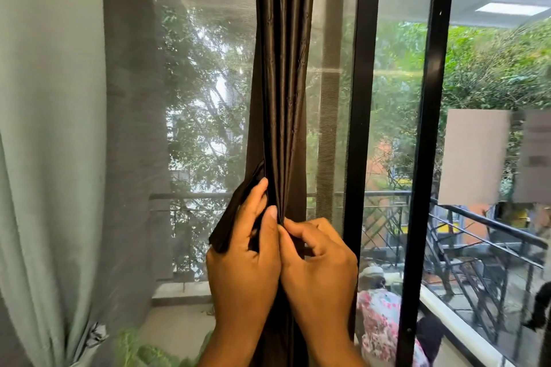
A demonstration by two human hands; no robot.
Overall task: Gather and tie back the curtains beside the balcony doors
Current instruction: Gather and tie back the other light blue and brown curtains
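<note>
At lower center, my left hand is gripping the bunched dark brown curtain while my right hand is pinching its folds, perhaps a tie. Behind, the black door frame is standing; a pale green curtain is hanging left.

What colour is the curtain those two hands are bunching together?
Dark brown with a slight sheen, seen in the head view: the gathered curtain.

I see strong daylight coming from beyond my hands, through the glass door, leaving the dark curtain backlit with faint sheen. Frame edges bow outward; the greenery past the mesh screen looks hazy.
</note>
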